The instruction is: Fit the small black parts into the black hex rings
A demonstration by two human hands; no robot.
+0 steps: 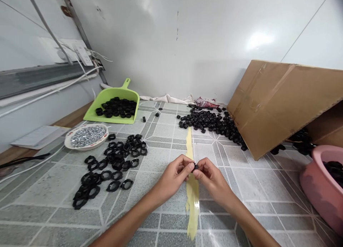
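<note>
One small black plastic piece point(195, 166) sits between our hands, over a yellow tape strip point(193, 204) stuck to the tabletop point(166, 218). Our left hand point(174, 173) pinches it between thumb and fingers, and our right hand point(213, 176) pinches it from the other side. Our fingertips cover so much of it that we cannot tell its long axis or which way it points.

The tabletop has a grey-and-white tile pattern and meets a glossy pale wall point(160, 43). To our left we have loose black ring nuts point(113, 186), a plate point(70, 142) of silvery metal pieces point(88, 135), and a lime-green dustpan point(107, 93) holding more black rings. Red marks on the plate's rim are too small for us to make out. Papers point(40, 136) lie beyond, below a white power strip point(85, 55). To our right, a pile of black parts point(209, 122) spreads beside a tilted cardboard box point(284, 97), near a pink basin point(317, 182).
</note>
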